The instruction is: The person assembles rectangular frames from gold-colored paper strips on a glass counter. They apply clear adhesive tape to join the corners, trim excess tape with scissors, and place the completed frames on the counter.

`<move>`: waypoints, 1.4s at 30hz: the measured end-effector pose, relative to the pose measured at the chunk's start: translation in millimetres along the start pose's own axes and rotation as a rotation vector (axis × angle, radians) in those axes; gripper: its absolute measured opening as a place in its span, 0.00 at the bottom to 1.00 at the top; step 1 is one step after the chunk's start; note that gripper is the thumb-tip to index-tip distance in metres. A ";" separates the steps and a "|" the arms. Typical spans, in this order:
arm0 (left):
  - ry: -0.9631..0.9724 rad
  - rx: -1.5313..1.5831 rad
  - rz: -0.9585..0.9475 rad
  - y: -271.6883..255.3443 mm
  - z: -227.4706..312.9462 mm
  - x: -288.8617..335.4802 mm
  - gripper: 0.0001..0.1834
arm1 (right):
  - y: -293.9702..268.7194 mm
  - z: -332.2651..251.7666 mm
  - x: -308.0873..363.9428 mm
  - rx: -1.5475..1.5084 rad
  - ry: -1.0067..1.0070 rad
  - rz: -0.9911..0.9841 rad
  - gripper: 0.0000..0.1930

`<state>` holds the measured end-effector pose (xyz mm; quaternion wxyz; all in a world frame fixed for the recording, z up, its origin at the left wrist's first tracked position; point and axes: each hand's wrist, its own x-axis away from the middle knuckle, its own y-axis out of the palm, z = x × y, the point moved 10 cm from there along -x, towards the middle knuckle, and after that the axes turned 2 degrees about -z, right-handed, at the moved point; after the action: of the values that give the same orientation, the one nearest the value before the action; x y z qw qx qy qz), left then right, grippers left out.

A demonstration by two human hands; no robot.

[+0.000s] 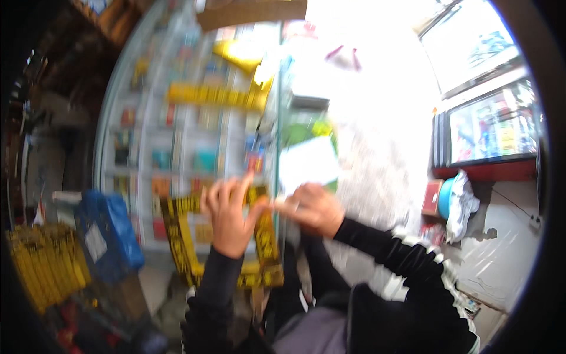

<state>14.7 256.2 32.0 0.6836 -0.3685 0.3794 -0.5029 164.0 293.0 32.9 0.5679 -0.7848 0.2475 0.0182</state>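
Note:
A square frame with yellow and black patterned sides [268, 241] lies at the near edge of the glass counter. Above its far side, my left hand [229, 215] is held palm down with the fingers spread, the thumb pointing right. Just right of the frame, my right hand [315, 207] has its fingers curled in, and its fingertips meet or nearly meet my left thumb. Blur hides whether anything small is pinched there. Farther up the counter lies an angled yellow strip [215, 96], with a yellow piece [239, 54] beyond it.
The glass-topped counter [190, 127] shows small boxes in compartments. A white sheet [308, 165] lies on its right part, near a dark flat object [310, 102]. Far left are a blue wrapped bundle [106, 230] and stacked yellow pieces [47, 265]. A glass-front cabinet [494, 127] stands right.

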 end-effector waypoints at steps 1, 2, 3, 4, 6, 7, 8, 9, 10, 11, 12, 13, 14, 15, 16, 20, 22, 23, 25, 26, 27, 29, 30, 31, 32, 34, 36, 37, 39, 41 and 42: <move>-0.030 0.056 -0.015 4.1 -1.0 -3.3 0.28 | -4.1 -0.5 0.3 -0.018 -0.008 0.056 0.32; -0.056 0.094 -0.049 8.6 -3.2 -5.4 0.27 | -2.1 -0.5 1.1 -0.063 0.006 0.045 0.33; -0.055 0.110 -0.050 10.0 -2.7 -6.6 0.27 | -5.0 -1.8 1.6 -0.090 0.005 0.092 0.33; -0.063 0.124 -0.065 12.1 -4.1 -6.8 0.26 | -3.1 -1.1 1.8 -0.074 0.042 0.095 0.33; -0.071 0.174 -0.098 18.8 -9.9 -4.5 0.24 | 5.1 -0.7 4.4 -0.123 0.091 0.059 0.31; -0.072 0.257 -0.133 23.5 -14.4 -4.6 0.22 | 5.6 0.8 5.8 -0.115 0.100 0.072 0.31; -0.026 0.251 -0.125 22.3 -15.6 -4.2 0.22 | 7.2 0.6 7.1 -0.123 0.107 0.084 0.31; -0.013 0.263 -0.148 24.7 -18.8 -4.0 0.22 | 11.9 2.7 7.6 -0.135 0.123 0.059 0.32; -0.001 0.267 -0.165 26.6 -21.4 -3.3 0.22 | 13.3 3.2 8.2 -0.143 0.122 0.069 0.32; -0.016 0.246 -0.212 31.1 -25.7 -2.5 0.23 | 14.6 3.8 8.4 -0.153 0.123 0.078 0.32; -0.016 0.283 -0.234 33.1 -27.4 -3.4 0.23 | 15.5 4.5 9.0 -0.166 0.124 0.084 0.32; -0.008 0.303 -0.247 33.9 -27.8 -5.0 0.23 | 18.4 5.4 9.1 -0.165 0.132 0.065 0.32; 0.000 0.334 -0.264 34.4 -27.3 -6.6 0.23 | 18.9 5.7 9.2 -0.170 0.134 0.066 0.32; 0.000 0.299 -0.272 34.4 -27.6 -8.1 0.23 | 19.3 6.1 9.3 -0.174 0.138 0.066 0.31; 0.003 0.278 -0.283 34.9 -26.7 -9.7 0.23 | 20.4 5.9 8.9 -0.175 0.136 0.053 0.31; -0.005 0.176 -0.274 35.5 -22.7 -12.2 0.24 | 24.5 6.6 8.0 -0.166 0.171 0.012 0.30; -0.024 0.179 -0.226 33.1 -22.3 -13.8 0.23 | 25.0 5.4 7.4 -0.185 0.179 0.015 0.29; -0.036 0.176 -0.220 33.9 -22.5 -14.3 0.23 | 32.7 8.9 7.3 -0.206 0.228 -0.051 0.31; -0.080 0.161 -0.207 36.9 -24.3 -16.7 0.22 | 38.9 21.8 11.2 -0.349 0.387 -0.061 0.32; -0.093 0.140 -0.193 37.1 -24.3 -17.2 0.22 | 43.9 25.4 13.6 -0.430 0.454 -0.076 0.33; -0.107 0.120 -0.180 37.4 -23.8 -17.6 0.23 | 44.9 25.2 11.4 -0.421 0.441 -0.090 0.32; -0.155 0.072 -0.175 38.3 -24.0 -19.0 0.29 | 45.1 25.0 10.0 -0.408 0.435 -0.088 0.29; -0.173 0.056 -0.168 37.7 -22.0 -17.9 0.31 | 43.9 24.2 9.5 -0.400 0.422 -0.075 0.28; -0.177 0.024 -0.137 34.7 -17.5 -18.1 0.34 | 43.2 25.3 9.3 -0.419 0.419 -0.061 0.27; -0.221 -0.023 -0.158 35.0 -17.2 -15.8 0.36 | 45.6 26.8 10.3 -0.429 0.432 -0.071 0.27; -0.279 -0.041 -0.240 36.3 -14.5 -14.3 0.49 | 47.1 29.5 12.6 -0.439 0.435 -0.061 0.26; -0.321 -0.061 -0.289 32.7 -11.3 -9.9 0.54 | 47.9 29.0 12.2 -0.444 0.399 -0.025 0.24; -0.314 -0.109 -0.423 40.2 -9.6 -8.7 0.58 | 49.9 31.2 12.1 -0.461 0.405 -0.011 0.24; -0.352 -0.129 -0.484 43.5 -7.4 -11.8 0.55 | 52.0 34.3 11.5 -0.500 0.399 0.044 0.21; -0.360 -0.169 -0.470 45.1 -4.1 -19.3 0.47 | 54.7 37.4 10.2 -0.458 0.385 0.065 0.19; -0.383 -0.178 -0.479 48.4 -4.4 -19.1 0.46 | 54.9 39.2 10.5 -0.430 0.380 0.080 0.18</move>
<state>26.5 284.9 -10.0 0.5700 -0.5936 0.1888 -0.5358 160.7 311.7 -32.7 0.3306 -0.8662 0.3707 -0.0547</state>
